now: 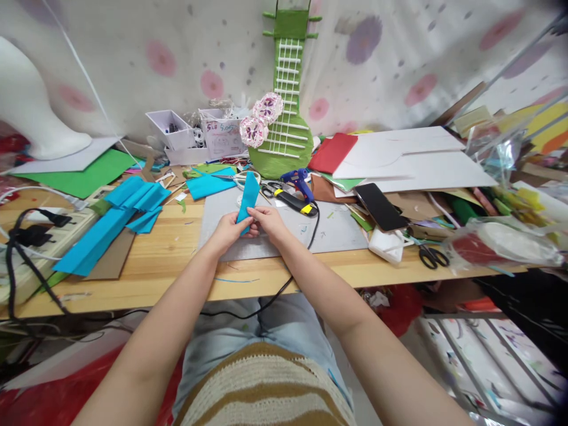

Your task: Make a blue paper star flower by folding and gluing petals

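A strip of bright blue paper (249, 192) stands upright between my two hands over the grey cutting mat (337, 236). My left hand (231, 229) is closed around its lower left side. On its lower right edge my right hand (265, 222) pinches, fingers close to those of the left. Just behind the hands lie a pair of light-handled scissors (242, 177), a larger blue paper piece (208, 184), a black and yellow utility knife (295, 202) and a blue glue gun (298, 182).
A green paper guitar (284, 142) leans on the wall. Blue strips (102, 231) and a power strip (48, 248) lie left. A phone (380, 207), black scissors (433, 257) and white boards (412, 160) lie right. The glue gun's cord (314, 231) hangs over the table edge.
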`<move>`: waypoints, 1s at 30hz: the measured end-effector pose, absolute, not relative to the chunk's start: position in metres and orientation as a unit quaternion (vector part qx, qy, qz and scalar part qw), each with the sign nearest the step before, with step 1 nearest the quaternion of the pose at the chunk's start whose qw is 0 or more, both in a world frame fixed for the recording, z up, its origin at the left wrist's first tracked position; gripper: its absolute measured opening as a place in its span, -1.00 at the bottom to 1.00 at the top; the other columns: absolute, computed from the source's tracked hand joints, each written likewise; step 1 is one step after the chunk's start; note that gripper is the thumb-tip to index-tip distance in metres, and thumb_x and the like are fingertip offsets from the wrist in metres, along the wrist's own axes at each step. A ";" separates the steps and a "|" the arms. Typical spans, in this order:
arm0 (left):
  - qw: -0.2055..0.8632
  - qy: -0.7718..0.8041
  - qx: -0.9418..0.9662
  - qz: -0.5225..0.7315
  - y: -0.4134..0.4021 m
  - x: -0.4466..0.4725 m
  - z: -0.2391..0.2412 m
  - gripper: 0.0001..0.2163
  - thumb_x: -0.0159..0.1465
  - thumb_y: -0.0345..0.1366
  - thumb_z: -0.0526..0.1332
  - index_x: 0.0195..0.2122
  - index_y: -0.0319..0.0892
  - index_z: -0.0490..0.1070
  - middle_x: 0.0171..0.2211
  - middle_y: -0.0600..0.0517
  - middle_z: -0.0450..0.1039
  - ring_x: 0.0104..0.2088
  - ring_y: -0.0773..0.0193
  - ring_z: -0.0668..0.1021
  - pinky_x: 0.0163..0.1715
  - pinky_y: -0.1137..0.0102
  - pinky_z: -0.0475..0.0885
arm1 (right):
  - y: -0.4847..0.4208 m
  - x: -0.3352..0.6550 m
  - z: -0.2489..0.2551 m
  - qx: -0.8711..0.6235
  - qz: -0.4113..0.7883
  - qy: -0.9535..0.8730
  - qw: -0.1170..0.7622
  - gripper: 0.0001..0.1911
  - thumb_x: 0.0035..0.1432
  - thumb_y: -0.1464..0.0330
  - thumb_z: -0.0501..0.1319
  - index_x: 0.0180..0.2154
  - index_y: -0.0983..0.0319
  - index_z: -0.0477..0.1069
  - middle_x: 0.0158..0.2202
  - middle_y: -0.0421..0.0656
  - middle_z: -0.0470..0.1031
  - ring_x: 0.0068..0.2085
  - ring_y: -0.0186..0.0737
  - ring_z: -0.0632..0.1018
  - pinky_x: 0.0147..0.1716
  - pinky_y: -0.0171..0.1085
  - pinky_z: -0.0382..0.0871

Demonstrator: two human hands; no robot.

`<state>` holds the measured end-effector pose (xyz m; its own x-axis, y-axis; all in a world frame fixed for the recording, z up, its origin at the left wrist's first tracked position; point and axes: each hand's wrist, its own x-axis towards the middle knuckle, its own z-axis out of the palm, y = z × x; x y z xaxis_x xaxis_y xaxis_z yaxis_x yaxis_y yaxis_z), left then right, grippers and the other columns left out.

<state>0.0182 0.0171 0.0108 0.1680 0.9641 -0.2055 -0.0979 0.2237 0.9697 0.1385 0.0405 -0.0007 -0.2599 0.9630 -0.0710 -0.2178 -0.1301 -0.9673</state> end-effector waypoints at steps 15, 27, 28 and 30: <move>0.632 0.468 0.453 0.421 0.019 0.016 0.007 -0.79 0.05 -0.29 0.32 -0.34 -0.31 0.42 -0.45 -0.04 0.54 -0.47 0.30 0.58 -0.37 0.38 0.53 | 0.044 0.140 -0.001 -0.440 0.601 -0.471 0.472 -0.65 -0.22 0.16 0.32 -0.69 0.28 0.30 -0.73 -0.32 0.23 -0.63 -0.48 0.22 -0.63 -0.41 0.05; 0.596 0.504 0.434 0.450 0.019 0.019 0.009 -0.89 0.11 -0.36 0.27 -0.42 -0.32 0.39 -0.59 0.01 0.49 -0.61 0.33 0.53 -0.55 0.46 0.48 | 0.046 0.143 0.000 -0.425 0.641 -0.473 0.430 -0.58 -0.33 0.08 0.36 -0.56 0.28 0.36 -0.62 -0.29 0.34 -0.56 -0.45 0.33 -0.54 -0.41 0.23; 0.593 0.505 0.431 0.456 0.019 0.020 0.009 -0.88 0.10 -0.35 0.27 -0.41 -0.32 0.40 -0.60 0.01 0.49 -0.62 0.33 0.53 -0.54 0.44 0.48 | 0.046 0.142 -0.001 -0.428 0.633 -0.482 0.429 -0.58 -0.33 0.07 0.35 -0.59 0.28 0.34 -0.65 -0.31 0.30 -0.58 -0.47 0.29 -0.57 -0.42 0.19; 0.593 0.506 0.425 0.460 0.020 0.021 0.009 -0.87 0.09 -0.34 0.29 -0.41 -0.32 0.40 -0.60 0.01 0.49 -0.61 0.32 0.53 -0.52 0.42 0.49 | 0.046 0.141 -0.003 -0.441 0.604 -0.492 0.445 -0.57 -0.32 0.06 0.34 -0.63 0.28 0.30 -0.69 -0.34 0.23 -0.60 -0.49 0.23 -0.60 -0.42 0.10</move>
<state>0.0209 0.0200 0.0092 0.0665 0.9757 -0.2090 -0.1154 0.2155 0.9697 0.1409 0.0464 -0.0031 -0.2140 0.9722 -0.0947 -0.1031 -0.1189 -0.9875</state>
